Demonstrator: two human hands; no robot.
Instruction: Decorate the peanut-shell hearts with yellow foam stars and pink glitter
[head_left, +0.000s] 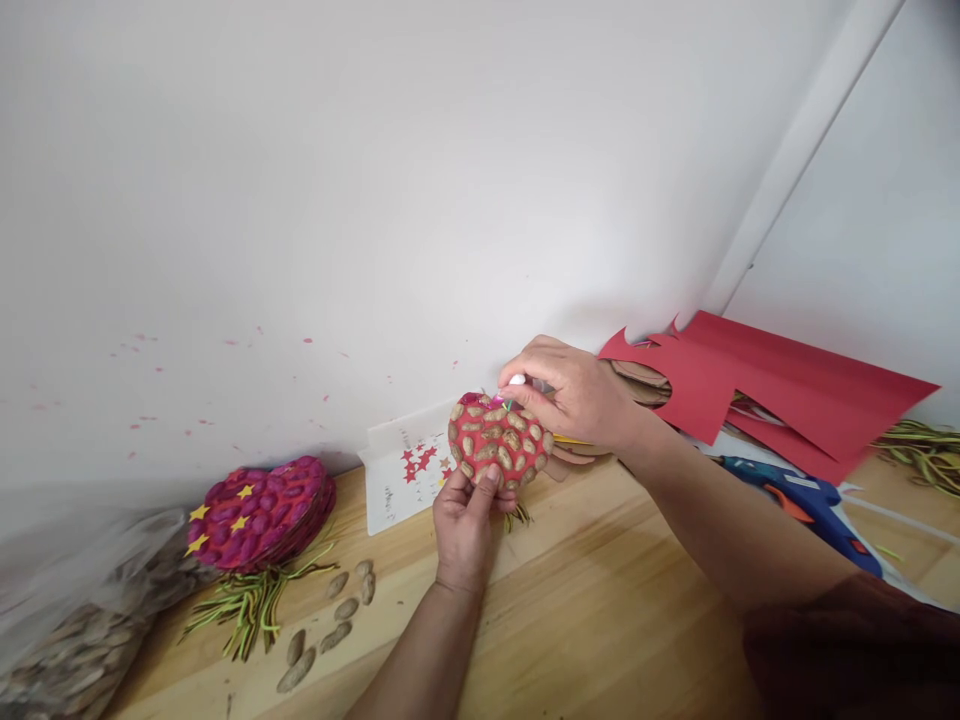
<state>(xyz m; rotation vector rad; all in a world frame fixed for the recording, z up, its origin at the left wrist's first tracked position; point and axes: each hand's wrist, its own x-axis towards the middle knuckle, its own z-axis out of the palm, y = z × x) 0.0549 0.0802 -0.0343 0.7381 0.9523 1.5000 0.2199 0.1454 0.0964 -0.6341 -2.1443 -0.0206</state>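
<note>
My left hand pinches the lower edge of a red heart-shaped card covered with peanut shells and holds it upright above the wooden table. At the heart's top edge, my right hand is closed around a small white-tipped object. What that object is I cannot make out. Green strips hang below the heart.
A stack of painted magenta hearts with yellow stars lies at left on green strips. Loose peanuts lie near it, beside a plastic bag of peanuts. A star sticker sheet, red cut paper and a blue glue gun are at the wall.
</note>
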